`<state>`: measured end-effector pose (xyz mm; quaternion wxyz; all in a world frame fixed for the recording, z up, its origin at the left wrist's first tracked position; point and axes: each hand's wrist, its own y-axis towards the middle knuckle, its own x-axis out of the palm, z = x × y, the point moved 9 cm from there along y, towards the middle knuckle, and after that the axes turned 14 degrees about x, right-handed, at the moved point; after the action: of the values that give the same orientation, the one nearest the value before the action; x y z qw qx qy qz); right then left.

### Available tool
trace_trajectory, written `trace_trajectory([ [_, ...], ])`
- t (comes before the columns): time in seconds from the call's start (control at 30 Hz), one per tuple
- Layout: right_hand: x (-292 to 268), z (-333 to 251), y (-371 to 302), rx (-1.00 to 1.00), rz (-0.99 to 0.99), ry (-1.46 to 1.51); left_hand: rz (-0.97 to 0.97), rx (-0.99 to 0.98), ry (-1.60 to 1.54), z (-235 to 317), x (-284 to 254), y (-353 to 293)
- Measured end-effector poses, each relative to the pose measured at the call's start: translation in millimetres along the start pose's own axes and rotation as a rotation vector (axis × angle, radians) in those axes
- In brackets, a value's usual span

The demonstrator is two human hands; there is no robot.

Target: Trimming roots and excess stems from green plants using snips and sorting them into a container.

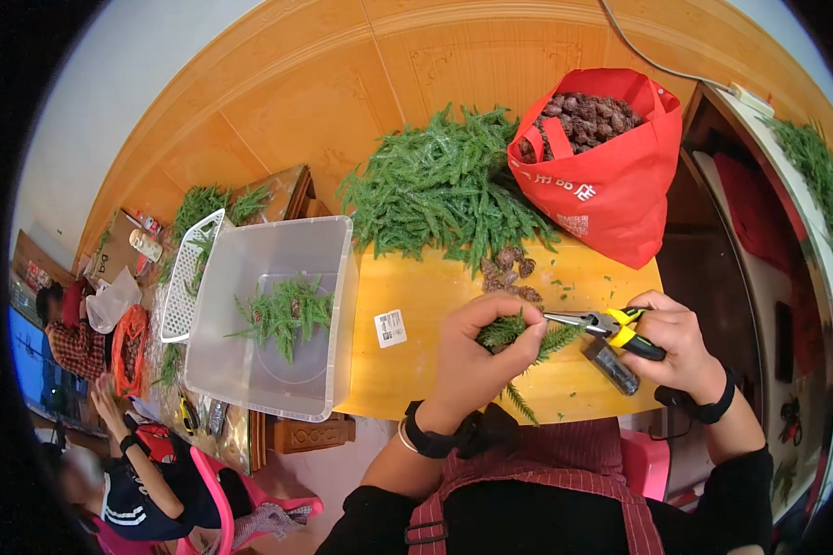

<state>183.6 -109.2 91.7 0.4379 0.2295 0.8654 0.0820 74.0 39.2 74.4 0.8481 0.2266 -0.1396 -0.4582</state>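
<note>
Between the closed fingers of my left hand (pixel 491 347) is an artificial pine sprig (pixel 557 340), its green needles sticking out around the fingers. A brownish bit shows at its base, partly hidden by the fingers. My right hand (pixel 671 340) is wrapped round needle-nose pliers (pixel 606 324) with yellow and black handles. The pliers' tips point left and reach my left thumb and fingertips; whether they grip anything is too small to tell. Under the pliers a dark, short bundle (pixel 613 368) lies on the yellow table (pixel 416 379). Several brown pine cones (pixel 504 270) lie just beyond my hands.
A big heap of green sprigs (pixel 444 180) lies at the back, beside a red bag (pixel 588 199) full of pine cones. To the left stands a translucent plastic bin (pixel 273 375) holding sprigs. A white label (pixel 391 328) lies between. Two people work at another table further left.
</note>
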Motion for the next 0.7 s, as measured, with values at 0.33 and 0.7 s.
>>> trace_trajectory([
  [0.33,1.0,-2.8,-1.4,-0.035,0.022,0.019,0.046,0.191,0.109,11.7,-4.7,0.7],
  [0.7,4.6,3.0,-4.0,0.072,0.032,0.058,0.091,0.589,0.535,44.1,-1.1,-3.5],
])
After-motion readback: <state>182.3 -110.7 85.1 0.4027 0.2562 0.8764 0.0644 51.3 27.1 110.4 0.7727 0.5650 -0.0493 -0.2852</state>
